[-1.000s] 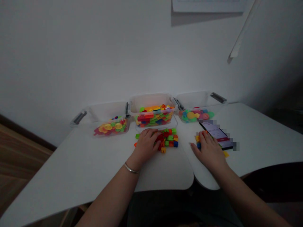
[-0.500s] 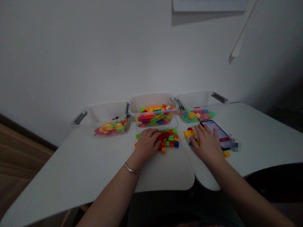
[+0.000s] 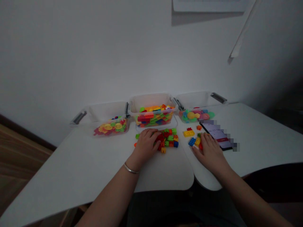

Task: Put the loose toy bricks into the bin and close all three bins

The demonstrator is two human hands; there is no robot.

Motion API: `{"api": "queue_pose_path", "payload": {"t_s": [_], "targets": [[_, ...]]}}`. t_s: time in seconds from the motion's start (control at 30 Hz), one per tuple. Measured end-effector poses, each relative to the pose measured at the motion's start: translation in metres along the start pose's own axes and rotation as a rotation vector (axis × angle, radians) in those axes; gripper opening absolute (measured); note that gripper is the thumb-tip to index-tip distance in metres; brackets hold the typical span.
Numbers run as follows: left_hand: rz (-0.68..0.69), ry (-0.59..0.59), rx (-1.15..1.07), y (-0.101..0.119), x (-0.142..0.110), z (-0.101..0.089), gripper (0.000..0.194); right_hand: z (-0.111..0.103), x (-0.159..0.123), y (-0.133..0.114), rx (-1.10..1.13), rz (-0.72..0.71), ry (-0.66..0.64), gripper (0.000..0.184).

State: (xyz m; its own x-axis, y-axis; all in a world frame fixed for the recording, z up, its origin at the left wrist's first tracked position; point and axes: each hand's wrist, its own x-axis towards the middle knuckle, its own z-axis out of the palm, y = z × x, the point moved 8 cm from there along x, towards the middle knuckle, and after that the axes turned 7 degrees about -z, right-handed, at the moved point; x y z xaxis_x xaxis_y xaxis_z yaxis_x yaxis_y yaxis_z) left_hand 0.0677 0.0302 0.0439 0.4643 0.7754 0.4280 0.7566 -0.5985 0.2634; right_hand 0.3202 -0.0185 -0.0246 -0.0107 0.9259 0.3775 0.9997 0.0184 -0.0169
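My left hand (image 3: pixel 148 142) rests on a spread of small building bricks (image 3: pixel 170 138) in red, green, orange and blue. Its fingers are bent and apart from the thumb, with red bricks (image 3: pixel 160 137) in the gap; no firm grip shows. On the right, my right hand (image 3: pixel 210 150) lies palm down with fingers stretched and thumb apart. By its fingertips and thumb are a blue brick (image 3: pixel 192 141), a yellow brick (image 3: pixel 197 142) and a red one (image 3: pixel 201 146), partly covered. Whatever lies beneath the palm is hidden.
A clear tub of bricks (image 3: pixel 153 113) stands at the back centre, between a left tub (image 3: pixel 104 110) and a right tub (image 3: pixel 196 99) of coloured pieces. A phone (image 3: pixel 219 137) lies beyond my right hand. Two white tabletops (image 3: pixel 163 173) meet at a seam.
My right hand has drawn slightly back and down, uncovering blue, yellow and orange bricks. The yellow piece by its wrist no longer shows. My left hand stays put.
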Motion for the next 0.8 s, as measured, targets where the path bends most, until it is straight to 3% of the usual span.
{"api": "queue_pose_path", "payload": {"t_s": [0.17,0.4,0.6,0.8], "targets": [[-0.002,0.004,-0.008,-0.001,-0.001,0.001,0.032,0.001,0.024,-0.014,0.099,-0.117,0.018,0.069],[0.002,-0.017,-0.011,0.0,0.0,0.002,0.031,0.006,0.035,0.0,0.076,0.041,0.023,0.067],[-0.001,-0.011,-0.024,0.001,-0.001,0.0,0.031,0.006,0.056,0.001,0.166,-0.005,0.035,0.068],[0.002,-0.013,-0.024,0.001,-0.002,-0.002,0.031,0.01,0.072,0.0,0.319,-0.07,0.06,0.057]]}}
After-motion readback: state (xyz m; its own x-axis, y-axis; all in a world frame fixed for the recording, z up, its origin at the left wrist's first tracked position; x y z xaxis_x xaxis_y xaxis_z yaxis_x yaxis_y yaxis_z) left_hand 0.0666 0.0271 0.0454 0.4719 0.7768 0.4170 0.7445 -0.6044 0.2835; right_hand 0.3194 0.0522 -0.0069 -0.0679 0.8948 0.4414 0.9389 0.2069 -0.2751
